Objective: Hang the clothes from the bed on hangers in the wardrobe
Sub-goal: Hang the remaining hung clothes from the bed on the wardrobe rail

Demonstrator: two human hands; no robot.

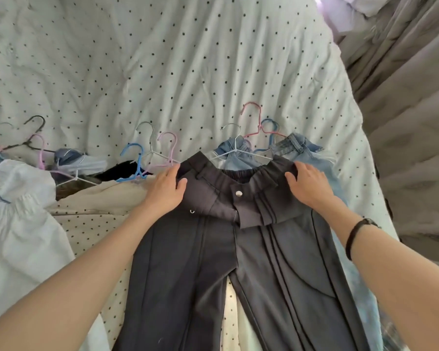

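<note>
Dark grey trousers [213, 262] lie flat on the bed, waistband away from me and legs running toward me. My left hand [166, 190] holds the waistband's left corner, thumb on top of the cloth and fingers along its edge. My right hand [311, 184] holds the right corner the same way. Just beyond the waistband, light blue jeans [297, 148] lie on white, pink and blue hangers [251, 127]. The wardrobe is out of view.
Left of the trousers lies a row of garments with hangers: a white ruffled piece [18, 198], a beige dotted piece [99, 206], and blue [134, 163], pink and black hangers. The dotted duvet [175, 59] covers the bed. Grey curtains [411, 122] hang at the right.
</note>
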